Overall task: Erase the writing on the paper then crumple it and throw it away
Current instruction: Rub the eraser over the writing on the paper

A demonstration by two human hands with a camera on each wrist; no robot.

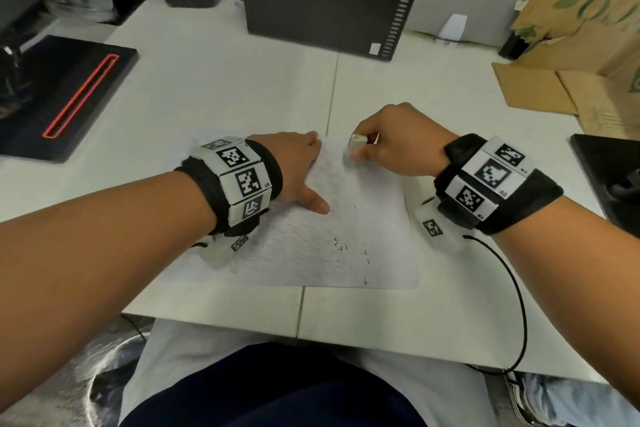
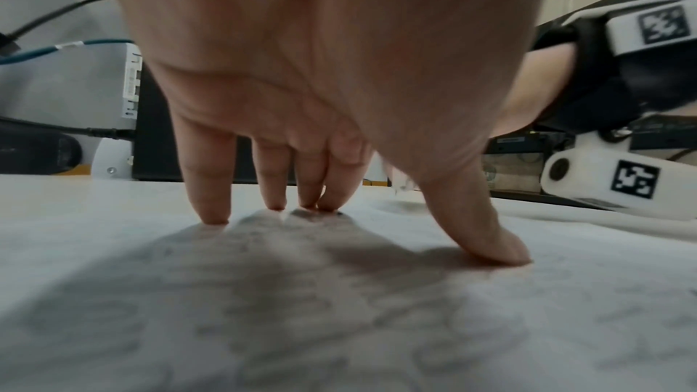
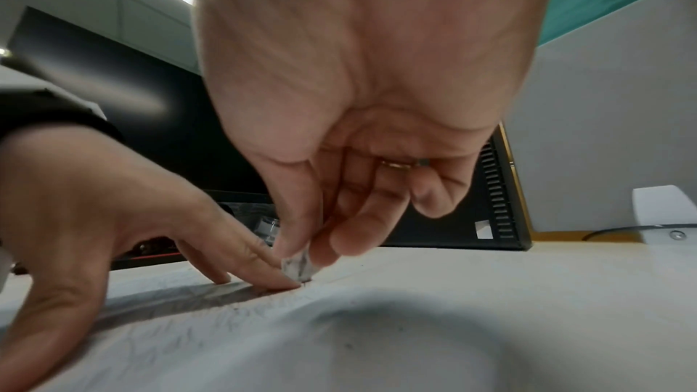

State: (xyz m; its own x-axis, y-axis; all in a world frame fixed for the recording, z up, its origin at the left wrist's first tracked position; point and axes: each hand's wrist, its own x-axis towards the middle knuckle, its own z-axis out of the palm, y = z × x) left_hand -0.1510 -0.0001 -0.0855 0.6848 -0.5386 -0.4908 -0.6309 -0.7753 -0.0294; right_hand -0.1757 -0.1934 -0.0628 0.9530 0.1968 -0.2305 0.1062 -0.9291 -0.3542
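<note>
Two hands: left (image 1: 298,163) flat on paper (image 1: 346,246), right (image 1: 398,146) pinching eraser (image 1: 356,146).

I could read nothing: the handwriting on the paper (image 1: 332,218) was too faint, and the cardboard box (image 1: 588,3) print was upside down and blurred.

The desk (image 1: 214,87) is seen from above, looking down. The paper (image 2: 339,324) is seen from very low and close under the left hand (image 2: 320,70). The same paper is seen under the right hand (image 3: 369,85).
</note>
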